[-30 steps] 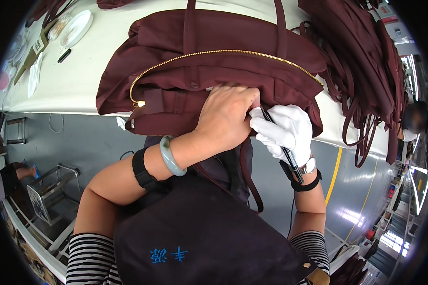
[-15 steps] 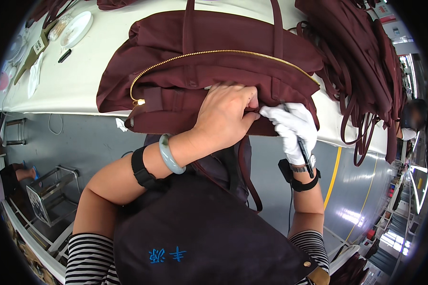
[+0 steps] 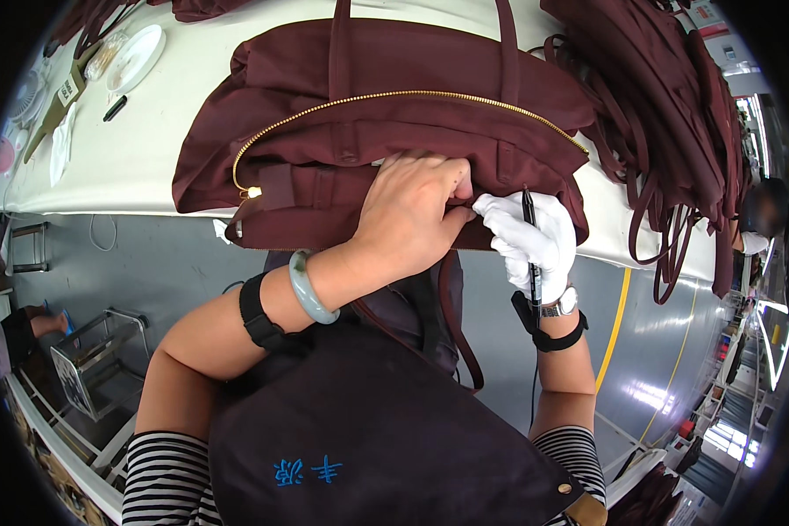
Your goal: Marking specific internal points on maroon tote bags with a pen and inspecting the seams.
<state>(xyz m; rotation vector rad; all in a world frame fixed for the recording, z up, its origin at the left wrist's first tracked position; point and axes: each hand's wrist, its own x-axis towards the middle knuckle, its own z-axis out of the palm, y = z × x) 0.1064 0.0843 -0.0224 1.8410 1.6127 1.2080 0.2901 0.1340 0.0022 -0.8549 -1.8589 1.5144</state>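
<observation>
Along the edge of a white-covered table (image 3: 149, 180), a maroon bag (image 3: 421, 127) lies unzipped, gripped by a worker's bare left hand (image 3: 412, 210); the white-gloved right hand (image 3: 550, 235) clasps a black pen (image 3: 529, 210).

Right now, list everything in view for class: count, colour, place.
Zippered tote bag: one, burgundy, table edge
Zip: one, gold, bag's opening
Strapped bags: several, burgundy, right
Table: one, cream, beneath bags
Plate: one, white, upper left
Pen: one, black, right hand
Fan: at least one, white, far left
Metal stool: at least one, grey, lower left
Apron: one, dark, torso
Straps: two, black, forearms
Bangle: one, pale green, left forearm
Wristwatch: one, silver, right wrist
Left hand: one, bare, on bag
Right hand: one, white-gloved, beside left
</observation>
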